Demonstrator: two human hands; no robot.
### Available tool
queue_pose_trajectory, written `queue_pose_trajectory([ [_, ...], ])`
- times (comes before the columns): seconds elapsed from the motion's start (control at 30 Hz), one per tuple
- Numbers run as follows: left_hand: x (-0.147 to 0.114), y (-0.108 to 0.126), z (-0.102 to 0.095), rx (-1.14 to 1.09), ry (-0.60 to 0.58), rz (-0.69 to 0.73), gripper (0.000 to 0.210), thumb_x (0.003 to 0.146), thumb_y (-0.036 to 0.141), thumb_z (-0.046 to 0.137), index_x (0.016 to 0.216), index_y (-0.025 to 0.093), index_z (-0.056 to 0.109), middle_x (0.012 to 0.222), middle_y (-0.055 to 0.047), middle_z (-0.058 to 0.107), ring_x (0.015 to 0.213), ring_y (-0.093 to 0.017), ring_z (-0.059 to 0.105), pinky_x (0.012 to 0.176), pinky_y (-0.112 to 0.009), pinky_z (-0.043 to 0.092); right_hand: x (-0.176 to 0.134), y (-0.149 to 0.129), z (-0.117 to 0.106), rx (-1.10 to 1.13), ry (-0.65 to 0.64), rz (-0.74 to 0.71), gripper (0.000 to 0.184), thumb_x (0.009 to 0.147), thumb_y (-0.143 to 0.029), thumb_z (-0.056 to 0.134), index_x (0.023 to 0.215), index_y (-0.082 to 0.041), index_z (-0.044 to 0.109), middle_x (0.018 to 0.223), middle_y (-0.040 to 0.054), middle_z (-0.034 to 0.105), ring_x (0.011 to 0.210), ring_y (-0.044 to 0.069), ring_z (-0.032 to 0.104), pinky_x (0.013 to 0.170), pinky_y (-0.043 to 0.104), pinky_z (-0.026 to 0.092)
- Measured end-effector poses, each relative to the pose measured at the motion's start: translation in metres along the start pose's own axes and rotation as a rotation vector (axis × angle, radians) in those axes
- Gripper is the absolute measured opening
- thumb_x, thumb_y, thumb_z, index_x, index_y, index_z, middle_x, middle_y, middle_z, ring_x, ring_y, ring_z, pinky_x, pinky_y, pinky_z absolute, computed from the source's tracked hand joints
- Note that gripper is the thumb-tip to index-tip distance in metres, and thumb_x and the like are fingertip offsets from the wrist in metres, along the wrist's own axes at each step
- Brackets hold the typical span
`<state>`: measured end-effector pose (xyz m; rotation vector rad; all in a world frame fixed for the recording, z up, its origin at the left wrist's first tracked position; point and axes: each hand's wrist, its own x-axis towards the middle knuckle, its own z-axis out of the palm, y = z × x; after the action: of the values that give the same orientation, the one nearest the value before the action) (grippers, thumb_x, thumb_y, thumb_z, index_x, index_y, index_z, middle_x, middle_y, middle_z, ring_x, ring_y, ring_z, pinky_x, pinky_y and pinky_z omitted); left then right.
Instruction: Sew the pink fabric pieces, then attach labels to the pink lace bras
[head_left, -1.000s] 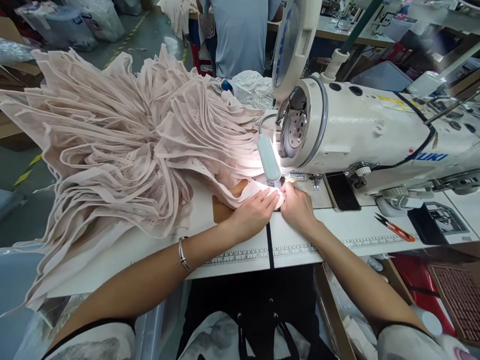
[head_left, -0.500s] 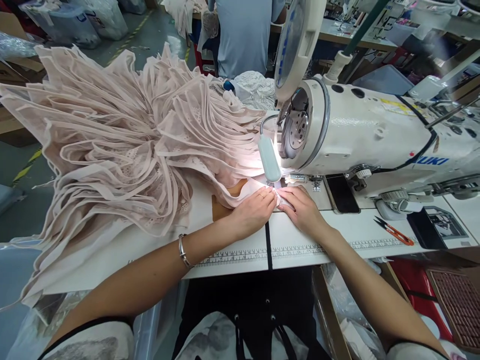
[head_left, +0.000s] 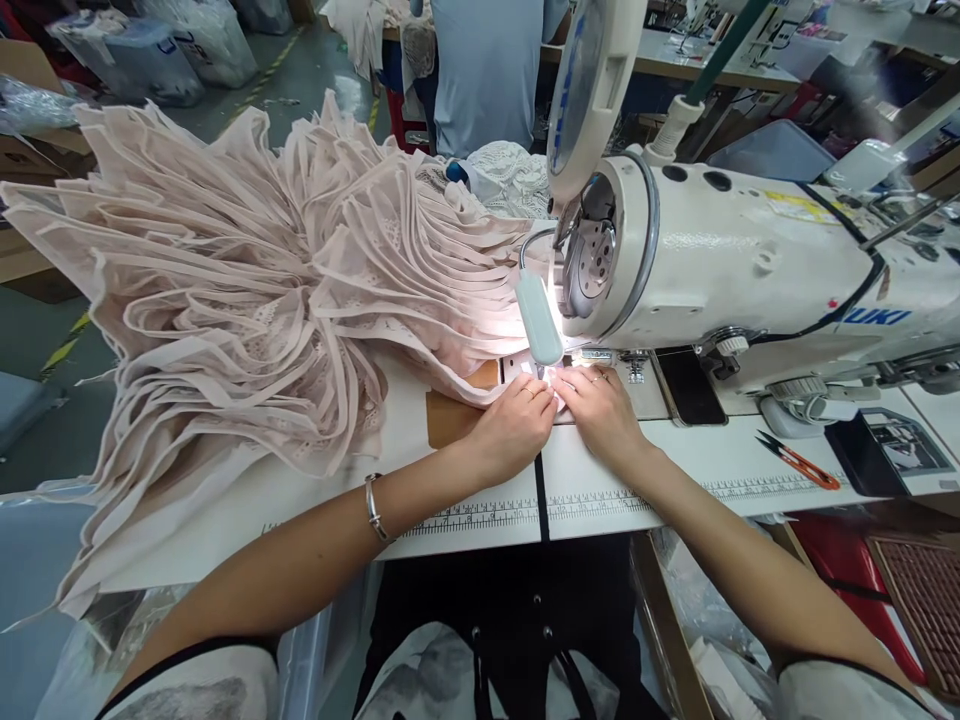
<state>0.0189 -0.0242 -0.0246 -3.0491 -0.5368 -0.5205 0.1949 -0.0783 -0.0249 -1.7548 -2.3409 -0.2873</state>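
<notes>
Because lit best just under the small pale green lamp (head_left: 538,318), probably placed there on purpose: pink cloth (head_left: 461,390), its near end beneath fingertips at the front of the sewing machine (head_left: 712,250). From one side, left hand (head_left: 517,425) bent over the cloth, fingers curled; from the other, right hand (head_left: 600,415) laid flatter, fingertips close to the opposite set. Cannot tell whether pinching or merely pressing, with thumbs mostly hidden. Likely held from 2 sides to keep the layers flat and the edge guided. To the left, a tall fanned heap (head_left: 300,250) of similar cloth, perhaps piled there to lie handy across the white table (head_left: 405,455). Along the front rim, a ruler strip (head_left: 465,517), presumably for quick checks. Beside the machine's base, 1 dark phone (head_left: 690,387); farther right, orange-handled snips (head_left: 799,460), apparently within reach yet clear of the cloth. Beyond, 1 person (head_left: 487,80), back turned.
</notes>
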Motion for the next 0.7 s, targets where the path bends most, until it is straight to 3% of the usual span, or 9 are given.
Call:
queue_pose_trajectory([
  [0.1,-0.002,0.002,0.004,0.001,0.017,0.01,0.036,0.097,0.002,0.031,0.117,0.005,0.061,0.117,-0.017,0.066,0.115,-0.024,0.058,0.106,-0.044,0.039,-0.001,0.004,0.004,0.011,-0.043,0.066,0.049,0.097,-0.007,0.025,0.124,-0.019,0.066,0.126,0.0081,0.068,0.108,0.024,0.056,0.09,0.04,0.04],
  [0.27,-0.003,0.001,0.007,0.048,0.013,0.015,0.041,0.097,0.003,0.027,0.125,0.002,0.057,0.126,-0.019,0.064,0.123,-0.026,0.057,0.109,-0.045,0.038,-0.001,0.005,0.006,0.056,-0.07,0.121,0.052,0.095,-0.006,0.025,0.129,-0.016,0.063,0.13,0.0102,0.065,0.11,0.026,0.057,0.087,0.041,0.043],
  [0.7,-0.001,-0.007,0.01,0.036,0.052,0.042,0.039,0.099,0.003,0.027,0.121,0.002,0.059,0.12,-0.016,0.067,0.123,-0.026,0.058,0.108,-0.043,0.039,-0.001,0.012,0.011,0.129,-0.063,0.14,0.056,0.087,-0.002,0.03,0.127,-0.02,0.064,0.128,0.0082,0.067,0.11,0.025,0.06,0.093,0.042,0.046],
])
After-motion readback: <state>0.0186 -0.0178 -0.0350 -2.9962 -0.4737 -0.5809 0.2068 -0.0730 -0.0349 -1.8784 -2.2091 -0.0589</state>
